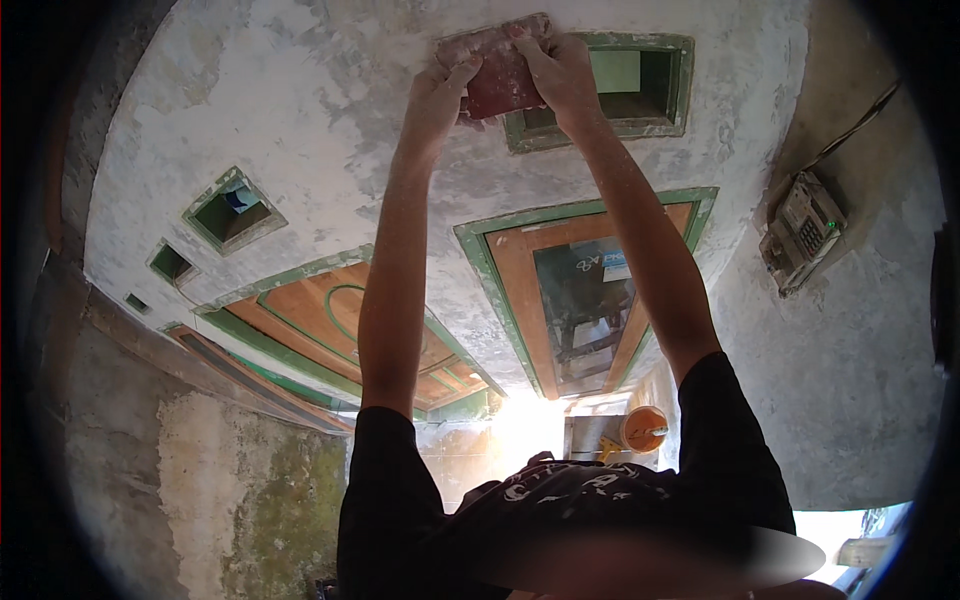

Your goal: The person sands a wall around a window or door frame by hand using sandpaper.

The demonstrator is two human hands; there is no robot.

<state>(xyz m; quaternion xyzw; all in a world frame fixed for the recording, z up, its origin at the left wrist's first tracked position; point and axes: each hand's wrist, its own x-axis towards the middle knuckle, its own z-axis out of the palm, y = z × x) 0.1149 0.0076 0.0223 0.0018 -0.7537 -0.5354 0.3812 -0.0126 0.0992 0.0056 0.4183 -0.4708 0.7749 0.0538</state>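
Note:
Both arms reach up to a patchy white and grey plastered wall [315, 142]. Between the hands a dusty dark-red sheet, which looks like sandpaper [504, 79], lies against the wall beside a green-framed vent opening [679, 86]. My left hand [442, 97] grips the sheet's left side, thumb on its face. My right hand [559, 75] grips its upper right part, thumb also on the face, and covers a corner of the vent frame. White dust coats the hands and the sheet. Whether something backs the sheet cannot be told.
Below the hands are a wooden-framed glass window [517, 247] and a wooden door panel [300, 322] with green frames. Smaller vent openings [235, 210] sit at left. An electricity meter [804, 232] with a cable hangs at right. An orange bucket [643, 429] stands on a surface lower down.

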